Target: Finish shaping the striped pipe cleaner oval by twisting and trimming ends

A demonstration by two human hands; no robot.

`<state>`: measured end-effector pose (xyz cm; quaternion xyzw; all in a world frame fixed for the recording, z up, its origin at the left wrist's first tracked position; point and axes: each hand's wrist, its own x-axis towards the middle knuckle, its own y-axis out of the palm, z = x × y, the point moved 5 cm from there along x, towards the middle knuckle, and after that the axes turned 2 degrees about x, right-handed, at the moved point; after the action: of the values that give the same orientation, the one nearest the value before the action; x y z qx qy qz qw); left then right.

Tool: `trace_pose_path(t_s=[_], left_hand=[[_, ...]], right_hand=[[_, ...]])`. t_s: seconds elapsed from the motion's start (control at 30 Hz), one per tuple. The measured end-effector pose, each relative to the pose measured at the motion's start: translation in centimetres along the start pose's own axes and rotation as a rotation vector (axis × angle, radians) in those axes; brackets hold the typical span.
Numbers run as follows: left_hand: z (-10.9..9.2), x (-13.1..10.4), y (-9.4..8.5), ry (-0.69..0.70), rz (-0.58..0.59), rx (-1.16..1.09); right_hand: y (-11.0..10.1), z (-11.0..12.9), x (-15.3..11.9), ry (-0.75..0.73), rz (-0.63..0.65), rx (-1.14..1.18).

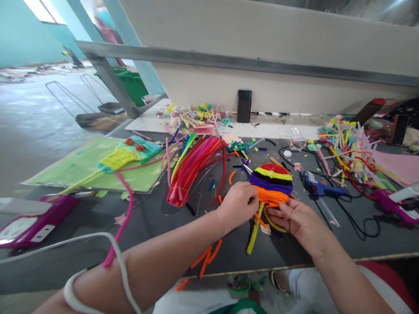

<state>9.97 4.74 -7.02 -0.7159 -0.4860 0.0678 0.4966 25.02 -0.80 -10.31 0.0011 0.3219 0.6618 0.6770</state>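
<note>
A rounded pipe-cleaner craft (271, 179), banded in red, yellow, black, purple and orange, is held just above the table near its front edge. My left hand (238, 203) is closed at the left end of the orange band, its fingertips partly hidden. From there a loose end of orange pipe cleaner (261, 220) hangs down. My right hand (299, 220) grips the craft's lower right edge between thumb and fingers. A yellow pipe-cleaner stem (253, 235) sticks out below. Cut orange pieces (205, 261) lie left of it at the table edge.
Left of centre lies a bundle of red and pink pipe cleaners (193, 170). A finished-looking yellow and teal piece (126, 153) rests on a green sheet (72, 168). A blue glue gun (322, 188) with black cord lies right. A phone (244, 106) stands behind. A white cable (122, 257) crosses my left forearm.
</note>
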Motion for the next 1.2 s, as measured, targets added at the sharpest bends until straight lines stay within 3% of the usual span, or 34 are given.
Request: trace_pose_path(t_s=[0.23,0.37,0.43,0.53,0.67,0.77,0.83,1.03,1.2], left_hand=[[1.0,0.0,0.0,-0.093,-0.035,-0.095],[1.2,0.1,-0.5,-0.145,-0.053,-0.219],[1.9,0.2,-0.6,-0.277,-0.090,-0.350],[3.2,0.0,-0.2,-0.584,-0.101,-0.683],[3.0,-0.5,1.0,-0.822,0.047,-1.068],[1.5,-1.0,2.0,-0.832,0.300,-1.247],[0.6,-1.3,2.4,-0.792,0.398,-1.357],[-0.6,-0.9,1.7,-0.594,0.195,-1.548],[-1.4,-1.0,0.9,-0.547,0.111,-1.609]], right_hand=[[1.5,-1.9,-1.0,0.054,-0.023,0.176],[1.6,-1.7,-0.6,-0.042,-0.079,0.210],[1.5,-1.5,-0.4,-0.088,-0.106,0.228],[1.3,-1.1,-0.3,-0.130,-0.119,0.246],[1.0,-0.2,-0.5,-0.222,-0.100,0.235],[0.8,0.2,-0.7,-0.259,-0.077,0.172],[0.9,0.3,-0.8,-0.273,-0.055,0.123],[1.8,0.1,-1.1,-0.329,0.054,0.124],[2.7,-1.0,-1.4,-0.322,0.015,0.252]])
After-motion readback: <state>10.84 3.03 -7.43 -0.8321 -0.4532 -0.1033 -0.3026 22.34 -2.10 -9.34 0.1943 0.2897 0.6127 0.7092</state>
